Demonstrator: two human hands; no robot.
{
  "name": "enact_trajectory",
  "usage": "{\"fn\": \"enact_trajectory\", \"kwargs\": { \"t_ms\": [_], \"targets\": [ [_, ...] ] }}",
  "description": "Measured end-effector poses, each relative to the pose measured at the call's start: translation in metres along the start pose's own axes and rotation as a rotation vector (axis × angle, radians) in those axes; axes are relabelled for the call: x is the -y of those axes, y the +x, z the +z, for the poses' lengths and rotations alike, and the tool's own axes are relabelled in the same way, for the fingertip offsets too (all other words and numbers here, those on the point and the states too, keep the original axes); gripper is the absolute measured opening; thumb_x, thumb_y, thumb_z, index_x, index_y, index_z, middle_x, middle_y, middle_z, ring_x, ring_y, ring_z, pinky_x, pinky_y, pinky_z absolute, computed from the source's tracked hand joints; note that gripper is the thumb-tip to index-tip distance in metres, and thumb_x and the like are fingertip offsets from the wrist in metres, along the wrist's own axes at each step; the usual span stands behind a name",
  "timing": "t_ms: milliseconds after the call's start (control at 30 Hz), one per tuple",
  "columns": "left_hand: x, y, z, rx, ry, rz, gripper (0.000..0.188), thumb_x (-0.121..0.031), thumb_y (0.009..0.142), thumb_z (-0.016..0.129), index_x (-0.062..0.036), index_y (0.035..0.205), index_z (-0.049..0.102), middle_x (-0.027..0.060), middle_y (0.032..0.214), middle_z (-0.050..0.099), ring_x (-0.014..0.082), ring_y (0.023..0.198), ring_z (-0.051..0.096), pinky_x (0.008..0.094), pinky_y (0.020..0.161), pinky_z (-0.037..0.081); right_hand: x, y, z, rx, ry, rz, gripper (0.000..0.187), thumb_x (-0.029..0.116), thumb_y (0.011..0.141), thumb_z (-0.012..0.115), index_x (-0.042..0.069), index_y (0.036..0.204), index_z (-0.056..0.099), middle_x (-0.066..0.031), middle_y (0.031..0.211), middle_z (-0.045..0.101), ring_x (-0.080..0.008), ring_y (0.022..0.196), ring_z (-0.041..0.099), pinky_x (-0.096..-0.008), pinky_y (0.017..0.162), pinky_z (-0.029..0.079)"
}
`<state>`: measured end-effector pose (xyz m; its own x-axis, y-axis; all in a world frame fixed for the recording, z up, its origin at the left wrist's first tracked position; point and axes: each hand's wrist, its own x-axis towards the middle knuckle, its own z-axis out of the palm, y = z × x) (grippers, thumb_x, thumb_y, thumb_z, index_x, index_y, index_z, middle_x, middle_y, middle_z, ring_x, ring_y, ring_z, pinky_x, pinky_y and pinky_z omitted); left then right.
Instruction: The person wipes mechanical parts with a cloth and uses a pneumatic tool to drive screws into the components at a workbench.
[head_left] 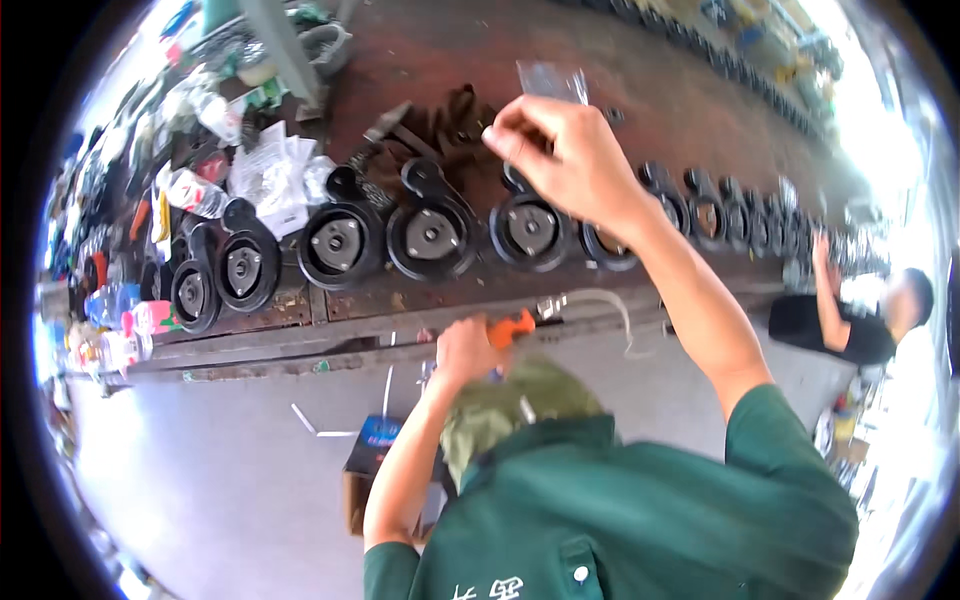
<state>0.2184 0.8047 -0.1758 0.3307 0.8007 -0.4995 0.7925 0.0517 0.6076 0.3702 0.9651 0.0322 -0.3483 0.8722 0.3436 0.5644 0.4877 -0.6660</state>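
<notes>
Well out at the near edge of the bench (345, 342), left hand (466, 350) closed round an orange tool (512, 328). Fingers wrapped, back of hand upward; tool points right, a metal fitting (549, 308) just past its front end. Pale clear hose (612, 297) beside the fitting, curving right and then down over the edge.

Right hand (572, 158) raised above the row, arm stretched far forward. Fingers bent, thumb near them with a narrow gap; cannot tell from this angle whether anything small is pinched at the tips. Scrap of clear plastic (553, 82) seen just beyond the knuckles.

Row of black round parts (432, 236) along the bench, each with a grey disc in its middle; the right forearm and hand partly cover some. Behind them, left of the right hand: hammer (388, 124), brown cloth (462, 122). Farther left, white papers (268, 172) and a plastic bottle (196, 193).

Floor below: box (378, 438), partly behind the left forearm. Far right, a co-worker in black (850, 335), arm up toward the row.
</notes>
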Motion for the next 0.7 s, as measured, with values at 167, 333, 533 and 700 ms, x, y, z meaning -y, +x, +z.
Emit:
{"fn": "enact_trajectory", "kwargs": {
  "t_ms": [167,333,533,700],
  "targets": [
    [-0.055,0.015,0.002,0.069,-0.136,0.088,0.053,-0.039,0.068,0.080,-0.0022,0.104,0.068,0.0242,0.096,0.072,0.0439,0.097,0.068,0.0523,0.085,0.054,0.026,-0.186,-0.017,0.246,0.096,0.389,0.041,0.026,0.095,0.068,0.005,0.062,0.058,-0.0156,0.057,0.056,-0.0307,0.052,0.054,-0.0385,0.050,0.042],
    [-0.154,0.023,0.016,0.119,0.103,0.215,0.042,-0.023,0.073,0.079,-0.0024,0.105,0.061,0.0235,0.091,0.072,0.0435,0.091,0.069,0.0502,0.080,0.054,-0.033,-0.303,0.009,-0.345,0.584,1.012,0.054,0.042,0.108,0.042,-0.001,0.080,0.060,-0.0020,0.066,0.052,-0.0110,0.065,0.047,-0.0330,0.061,0.040],
    [-0.224,0.004,0.027,-0.081,0.262,0.565,0.041,-0.014,0.072,0.079,-0.0043,0.105,0.058,0.0192,0.083,0.070,0.0417,0.078,0.069,0.0487,0.070,0.054,-0.028,-0.330,0.002,-0.913,0.813,0.844,0.052,0.040,0.110,0.036,0.003,0.077,0.053,0.0031,0.068,0.047,-0.0092,0.063,0.039,-0.0297,0.058,0.033],
    [-0.246,-0.016,0.035,-0.150,0.291,0.799,0.046,-0.010,0.068,0.079,-0.0053,0.107,0.055,0.0149,0.089,0.068,0.0376,0.075,0.069,0.0452,0.065,0.054,-0.002,-0.327,0.000,-1.270,1.095,0.687,0.051,0.042,0.109,0.032,0.011,0.071,0.045,0.0043,0.066,0.039,-0.0071,0.059,0.030,-0.0264,0.055,0.025]
  ]
}}
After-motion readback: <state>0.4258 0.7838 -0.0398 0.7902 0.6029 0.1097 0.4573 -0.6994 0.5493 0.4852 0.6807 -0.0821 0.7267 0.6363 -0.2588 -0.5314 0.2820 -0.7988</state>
